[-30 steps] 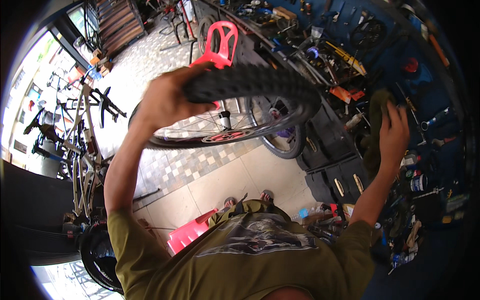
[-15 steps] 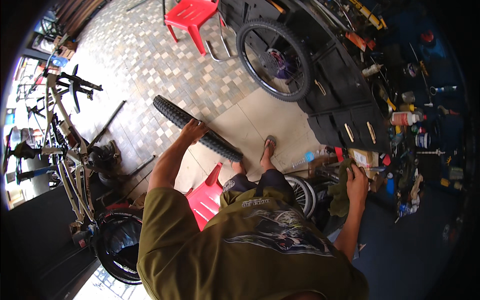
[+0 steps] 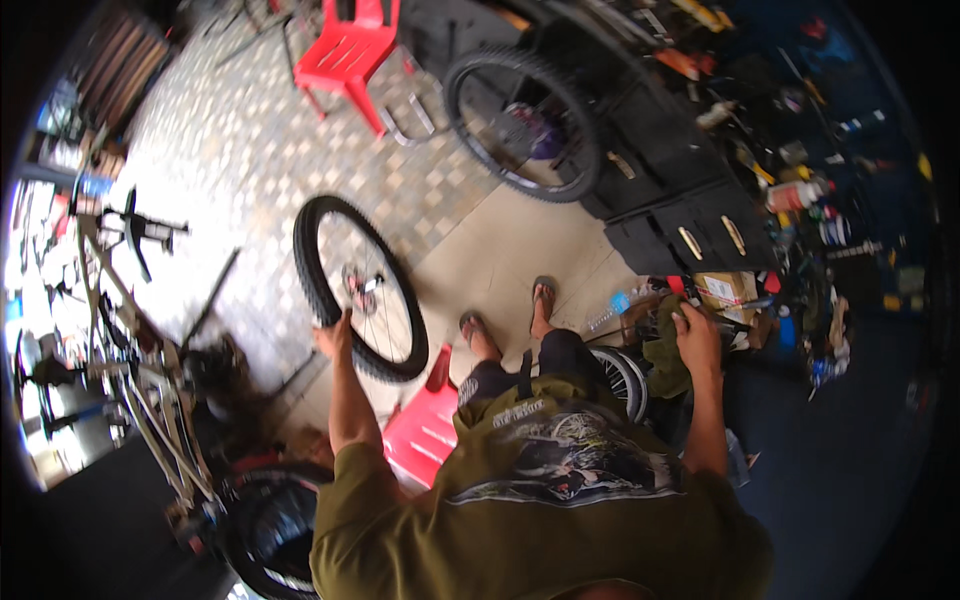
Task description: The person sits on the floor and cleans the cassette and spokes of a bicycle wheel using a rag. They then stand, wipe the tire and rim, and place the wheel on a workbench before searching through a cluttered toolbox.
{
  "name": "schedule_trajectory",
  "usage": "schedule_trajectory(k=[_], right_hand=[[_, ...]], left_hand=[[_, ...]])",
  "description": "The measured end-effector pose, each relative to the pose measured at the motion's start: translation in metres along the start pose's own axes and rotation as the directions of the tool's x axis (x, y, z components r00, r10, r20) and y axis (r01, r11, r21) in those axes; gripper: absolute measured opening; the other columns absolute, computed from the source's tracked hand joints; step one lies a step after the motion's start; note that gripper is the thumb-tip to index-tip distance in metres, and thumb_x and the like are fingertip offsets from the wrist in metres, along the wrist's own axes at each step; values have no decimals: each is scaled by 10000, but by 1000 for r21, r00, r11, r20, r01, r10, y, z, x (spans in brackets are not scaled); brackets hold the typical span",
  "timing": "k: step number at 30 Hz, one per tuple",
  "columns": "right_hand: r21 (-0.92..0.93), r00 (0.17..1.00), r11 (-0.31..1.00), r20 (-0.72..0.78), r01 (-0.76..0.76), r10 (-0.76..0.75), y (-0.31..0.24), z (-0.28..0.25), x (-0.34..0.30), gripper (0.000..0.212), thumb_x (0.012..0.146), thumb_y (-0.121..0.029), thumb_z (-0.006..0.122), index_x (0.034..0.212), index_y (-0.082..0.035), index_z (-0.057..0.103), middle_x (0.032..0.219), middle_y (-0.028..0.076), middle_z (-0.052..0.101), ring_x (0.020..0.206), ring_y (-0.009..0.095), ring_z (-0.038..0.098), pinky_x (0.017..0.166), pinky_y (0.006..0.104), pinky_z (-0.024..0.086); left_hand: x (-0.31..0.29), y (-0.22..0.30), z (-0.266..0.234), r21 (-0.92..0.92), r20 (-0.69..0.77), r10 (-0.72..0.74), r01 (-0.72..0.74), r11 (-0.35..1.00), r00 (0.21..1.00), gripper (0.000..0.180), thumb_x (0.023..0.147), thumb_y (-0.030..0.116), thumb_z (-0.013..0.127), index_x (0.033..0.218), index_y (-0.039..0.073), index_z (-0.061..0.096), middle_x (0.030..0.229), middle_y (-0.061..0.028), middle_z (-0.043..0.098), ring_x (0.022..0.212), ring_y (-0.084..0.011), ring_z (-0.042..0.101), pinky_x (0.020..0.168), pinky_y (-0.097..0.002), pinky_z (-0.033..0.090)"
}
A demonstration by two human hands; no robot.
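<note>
Tiled floor beneath; our left hand clasps the wheel by its knobbly tyre, our right hand a green cloth. We judge the wheel light, stiff, non-slip; best held there.

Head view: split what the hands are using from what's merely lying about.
In use:
- bicycle wheel, at the left hand
- dark green cloth, in the right hand

Lying about:
- another wheel by the black cabinet
- far red chair
- near red chair
- cardboard box
</note>
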State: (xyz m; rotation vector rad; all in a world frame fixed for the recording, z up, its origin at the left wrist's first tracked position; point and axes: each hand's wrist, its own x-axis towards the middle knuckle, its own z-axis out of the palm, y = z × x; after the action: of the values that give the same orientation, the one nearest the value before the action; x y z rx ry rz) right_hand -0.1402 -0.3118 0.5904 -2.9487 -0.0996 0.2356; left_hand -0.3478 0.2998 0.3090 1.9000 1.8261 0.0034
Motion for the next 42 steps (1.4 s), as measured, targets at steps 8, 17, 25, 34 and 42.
schedule_trajectory(k=[8, 17, 25, 34, 42], right_hand=[[52, 999, 999, -45, -8, 10, 30, 18, 2, 241, 903, -221, 646, 1120, -120, 674, 1051, 177, 661, 949, 414, 635, 789, 505, 514], [88, 999, 995, -16, -39, 41, 41, 61, 27, 274, 943, -277, 593, 1167, -132, 658, 1083, 185, 646, 977, 401, 645, 824, 495, 527], [132, 995, 990, -88, 58, -46, 5, 60, 52, 245, 947, -253, 608, 1128, -98, 665, 1002, 194, 645, 920, 401, 646, 764, 498, 530], [286, 962, 945, -261, 156, -80, 0, 4, 82, 271, 915, -259, 643, 1079, -45, 669, 1045, 237, 657, 972, 410, 640, 813, 489, 524], [485, 847, 699, -376, 525, -376, -44, -58, 112, 667, 847, -190, 684, 1392, 61, 394, 1242, 281, 551, 1209, 428, 533, 1019, 442, 442]], left_hand=[[-41, 102, 9, -161, 208, 308, -278, 947, 928, 811, 552, 406, 815, 1203, -16, 579, 1131, -245, 669, 1066, -394, 639, 929, -449, 496], [-178, 257, -168, -527, 247, 818, -636, 563, 520, 401, 626, 230, 827, 868, -43, 661, 791, -78, 689, 648, -147, 600, 613, -308, 489], [-266, 263, -280, -816, -56, 880, -529, 231, 471, 483, 655, 189, 821, 1042, -43, 651, 907, -55, 665, 792, -149, 596, 784, -279, 475], [-287, 332, -213, -932, -205, 867, -361, -31, 455, 532, 699, 235, 811, 1094, -61, 614, 908, -85, 650, 768, -160, 615, 729, -282, 486], [-269, 364, -218, -944, -166, 876, -331, -8, 454, 467, 730, 201, 806, 1070, -67, 628, 955, -101, 673, 800, -162, 633, 771, -294, 503]])
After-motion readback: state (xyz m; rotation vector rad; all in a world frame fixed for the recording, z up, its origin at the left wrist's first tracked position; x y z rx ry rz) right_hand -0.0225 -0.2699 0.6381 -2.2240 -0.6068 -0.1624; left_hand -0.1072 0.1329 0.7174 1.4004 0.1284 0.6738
